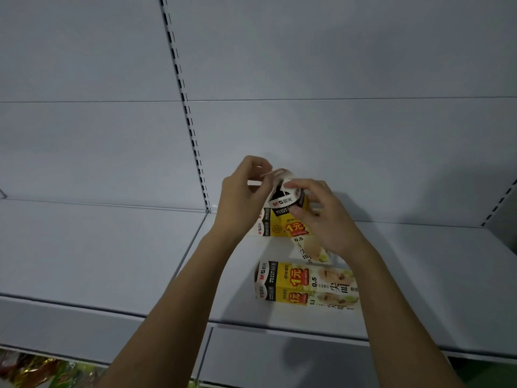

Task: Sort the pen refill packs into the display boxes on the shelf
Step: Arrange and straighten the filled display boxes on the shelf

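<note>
A yellow, white and black refill box (300, 228) is held tilted above the white shelf (419, 275). My right hand (321, 217) grips its upper end, thumb on the front and fingers over the black top. My left hand (243, 200) pinches the white lid flap (279, 175) at the box's open top. Behind the held box, a second matching box (264, 224) lies on the shelf, partly hidden by my left hand. A third matching box (305, 285) lies on its side nearer the shelf's front edge.
The shelf's white back panel (335, 79) rises behind, with a slotted upright (184, 102) left of centre. A neighbouring shelf section (84, 247) lies to the left. Colourful packets (33, 368) show below at the bottom left.
</note>
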{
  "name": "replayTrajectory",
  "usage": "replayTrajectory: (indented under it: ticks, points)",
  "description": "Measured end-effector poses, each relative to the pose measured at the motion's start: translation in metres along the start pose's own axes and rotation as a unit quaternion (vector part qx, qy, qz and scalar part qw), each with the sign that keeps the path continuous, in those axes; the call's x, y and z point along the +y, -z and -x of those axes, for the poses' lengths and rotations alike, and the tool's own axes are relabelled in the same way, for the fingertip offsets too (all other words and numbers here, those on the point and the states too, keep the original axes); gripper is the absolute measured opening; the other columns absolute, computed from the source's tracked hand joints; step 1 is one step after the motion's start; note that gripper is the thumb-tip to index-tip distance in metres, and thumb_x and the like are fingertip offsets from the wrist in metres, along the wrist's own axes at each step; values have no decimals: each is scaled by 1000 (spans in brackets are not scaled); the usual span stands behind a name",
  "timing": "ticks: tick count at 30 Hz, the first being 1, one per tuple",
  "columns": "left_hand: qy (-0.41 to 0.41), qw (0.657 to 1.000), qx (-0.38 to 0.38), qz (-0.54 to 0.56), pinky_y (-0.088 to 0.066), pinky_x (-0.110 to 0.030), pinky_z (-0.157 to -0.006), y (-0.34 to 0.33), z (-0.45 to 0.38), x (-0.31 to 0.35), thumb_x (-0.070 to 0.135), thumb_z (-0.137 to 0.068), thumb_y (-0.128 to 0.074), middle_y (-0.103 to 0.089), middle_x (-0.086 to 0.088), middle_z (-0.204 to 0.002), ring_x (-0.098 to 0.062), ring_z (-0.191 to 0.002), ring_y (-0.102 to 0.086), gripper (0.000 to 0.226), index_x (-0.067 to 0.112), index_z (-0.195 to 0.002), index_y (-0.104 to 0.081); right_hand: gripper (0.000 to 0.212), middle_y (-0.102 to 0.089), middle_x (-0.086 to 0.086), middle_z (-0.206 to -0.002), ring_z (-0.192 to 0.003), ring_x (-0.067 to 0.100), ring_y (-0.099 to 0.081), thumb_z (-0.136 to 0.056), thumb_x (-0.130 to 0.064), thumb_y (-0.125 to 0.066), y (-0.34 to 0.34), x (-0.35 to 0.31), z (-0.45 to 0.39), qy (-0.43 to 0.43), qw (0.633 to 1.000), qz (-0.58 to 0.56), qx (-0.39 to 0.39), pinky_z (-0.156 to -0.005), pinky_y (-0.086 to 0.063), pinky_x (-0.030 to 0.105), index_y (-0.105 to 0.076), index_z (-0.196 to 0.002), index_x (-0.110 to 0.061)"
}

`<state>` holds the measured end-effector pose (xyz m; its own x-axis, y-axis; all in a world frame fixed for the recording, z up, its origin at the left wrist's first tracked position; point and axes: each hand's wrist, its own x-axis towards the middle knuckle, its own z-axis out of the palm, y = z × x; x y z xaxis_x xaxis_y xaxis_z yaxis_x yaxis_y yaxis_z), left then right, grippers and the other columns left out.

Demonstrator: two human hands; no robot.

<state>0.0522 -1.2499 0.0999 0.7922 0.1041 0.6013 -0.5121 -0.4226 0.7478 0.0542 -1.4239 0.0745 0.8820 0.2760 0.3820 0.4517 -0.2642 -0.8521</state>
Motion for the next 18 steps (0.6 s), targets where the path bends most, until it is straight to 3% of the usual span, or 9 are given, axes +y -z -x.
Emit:
replayTrajectory:
  ticks: [5,9,11,14,18]
  points:
    - [37,995,-44,83,-57,-33,-86,-7,-7,8,21,-93,-67,-73,4,-94,-11,-92,-69,10,13,-99,-69,50,-32,-13,-132,-125,5,-42,-101,-12,-52,10,-4,0,-13,996,70,-59,-105,-46,34,-49,-135,-49]
    - [49,988,-77,124,-53,-21,-80,-15,-5,12,13,-94,-63,-73,6,-91,-8,-92,-69,6,13,-96,-69,49,-25,-16,-141,-119,-2,-42,-104,-15,-47,17,-3,3,-9,991,117,-64,-93,-41,12,-42,-143,-45]
    - [49,985,-79,143,-52,-17,-76,-19,-2,11,9,-94,-62,-73,4,-90,-7,-90,-69,7,10,-96,-69,45,-27,-17,-138,-110,-9,-47,-103,-16,-48,19,-2,3,-6,992,115,-51,-87,-44,12,-46,-139,-43]
    - [30,988,-87,124,-55,-25,-84,-24,2,7,10,-95,-62,-74,2,-98,-10,-96,-69,9,10,-99,-70,36,-35,-17,-129,-116,-2,-50,-101,-15,-52,23,3,3,2,996,90,-27,-91,-51,27,-55,-127,-40]
    - [-11,990,-106,96,-55,-29,-90,-30,11,3,10,-95,-61,-73,6,-112,-7,-105,-67,15,15,-105,-71,40,-49,-24,-124,-120,7,-53,-99,-8,-56,27,10,10,27,1000,2,11,-89,-50,19,-60,-115,-44]
